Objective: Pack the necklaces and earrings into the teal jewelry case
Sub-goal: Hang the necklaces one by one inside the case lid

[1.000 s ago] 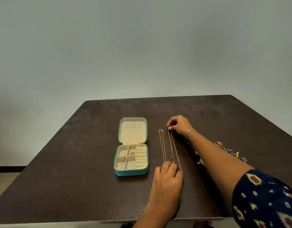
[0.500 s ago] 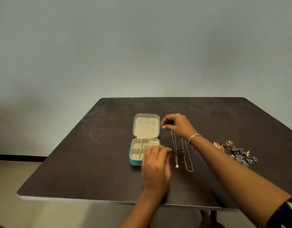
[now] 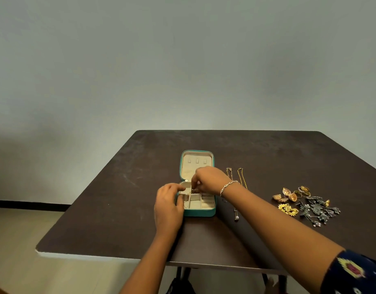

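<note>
The teal jewelry case (image 3: 200, 212) lies open mid-table, its beige lid (image 3: 196, 164) flat behind the tray. My right hand (image 3: 210, 180) hovers over the hinge and pinches a thin gold necklace (image 3: 190, 192) that dangles into the tray's upper-left compartment. My left hand (image 3: 169, 205) curls round the tray's left edge, thumb on the rim. Two more necklaces lie right of the case: a chain (image 3: 229, 172) ending in a pearl pendant (image 3: 236, 218), and a gold chain (image 3: 241, 177). My right forearm covers their middle parts. Earrings (image 3: 305, 203) lie in a loose pile at the right.
The dark brown table (image 3: 119, 209) has its near edge close to me and its left corner at the lower left. The pile holds gold (image 3: 287, 209) and dark silver (image 3: 318, 212) earrings. A pale wall stands behind.
My right hand has moved from the top of the laid-out necklaces to over the case, carrying a thin chain. My left hand has shifted left from the necklaces' lower ends onto the case's edge.
</note>
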Action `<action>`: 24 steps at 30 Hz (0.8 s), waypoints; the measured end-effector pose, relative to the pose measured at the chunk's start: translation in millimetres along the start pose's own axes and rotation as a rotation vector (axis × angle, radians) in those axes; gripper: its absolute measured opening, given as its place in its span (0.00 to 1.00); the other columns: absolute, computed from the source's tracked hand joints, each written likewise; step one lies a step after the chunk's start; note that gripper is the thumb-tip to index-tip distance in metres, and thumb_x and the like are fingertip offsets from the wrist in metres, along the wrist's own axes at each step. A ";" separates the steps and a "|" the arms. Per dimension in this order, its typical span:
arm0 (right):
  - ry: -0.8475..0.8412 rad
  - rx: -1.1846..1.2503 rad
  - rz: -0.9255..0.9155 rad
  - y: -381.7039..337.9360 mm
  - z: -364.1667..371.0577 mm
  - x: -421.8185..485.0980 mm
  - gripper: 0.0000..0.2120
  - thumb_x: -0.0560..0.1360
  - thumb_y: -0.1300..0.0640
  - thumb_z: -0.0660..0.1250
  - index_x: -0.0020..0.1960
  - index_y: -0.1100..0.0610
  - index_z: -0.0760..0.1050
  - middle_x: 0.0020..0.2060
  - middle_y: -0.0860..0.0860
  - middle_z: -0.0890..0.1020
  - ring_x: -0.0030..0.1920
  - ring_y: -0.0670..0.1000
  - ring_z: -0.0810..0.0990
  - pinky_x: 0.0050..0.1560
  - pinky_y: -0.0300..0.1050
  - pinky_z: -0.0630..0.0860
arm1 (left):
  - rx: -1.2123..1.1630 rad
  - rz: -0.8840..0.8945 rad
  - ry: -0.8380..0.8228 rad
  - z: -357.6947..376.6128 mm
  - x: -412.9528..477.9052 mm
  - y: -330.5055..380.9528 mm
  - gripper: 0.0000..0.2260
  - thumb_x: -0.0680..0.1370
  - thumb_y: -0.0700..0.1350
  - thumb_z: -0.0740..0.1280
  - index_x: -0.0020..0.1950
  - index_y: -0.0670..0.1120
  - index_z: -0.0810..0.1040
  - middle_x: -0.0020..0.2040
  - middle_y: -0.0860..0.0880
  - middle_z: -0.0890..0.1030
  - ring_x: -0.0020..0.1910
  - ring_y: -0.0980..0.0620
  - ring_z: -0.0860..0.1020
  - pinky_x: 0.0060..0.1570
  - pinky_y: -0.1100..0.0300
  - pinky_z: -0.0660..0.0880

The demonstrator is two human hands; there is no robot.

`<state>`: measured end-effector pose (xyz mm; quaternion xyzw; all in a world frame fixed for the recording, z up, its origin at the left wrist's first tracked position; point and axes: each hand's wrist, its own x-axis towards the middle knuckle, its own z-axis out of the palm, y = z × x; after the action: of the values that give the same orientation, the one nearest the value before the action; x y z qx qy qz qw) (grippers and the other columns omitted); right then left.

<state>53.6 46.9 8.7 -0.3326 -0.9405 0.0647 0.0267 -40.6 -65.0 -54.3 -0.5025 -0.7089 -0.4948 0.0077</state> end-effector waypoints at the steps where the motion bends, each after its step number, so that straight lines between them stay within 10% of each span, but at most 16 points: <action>1: -0.013 -0.013 0.015 -1.2 0.9 2.2 0.09 0.71 0.60 0.68 0.50 0.53 0.81 0.50 0.53 0.82 0.52 0.54 0.78 0.49 0.46 0.75 | 0.008 -0.004 -0.016 -0.1 0.1 -0.8 0.08 0.74 0.35 0.65 0.49 0.45 0.79 0.51 0.51 0.78 0.53 0.58 0.70 0.47 0.66 0.66; 24: 0.003 0.019 0.101 -6.6 6.2 7.6 0.05 0.71 0.61 0.65 0.45 0.58 0.80 0.46 0.56 0.82 0.49 0.56 0.78 0.46 0.46 0.74 | 0.025 -0.030 -0.057 -0.9 -0.6 -3.7 0.06 0.75 0.36 0.63 0.45 0.45 0.78 0.48 0.54 0.75 0.49 0.58 0.71 0.39 0.73 0.66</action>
<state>43.1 45.9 3.5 -0.3797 -0.9217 0.0742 0.0277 -43.4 -66.1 -56.6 -0.5056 -0.7224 -0.4716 -0.0136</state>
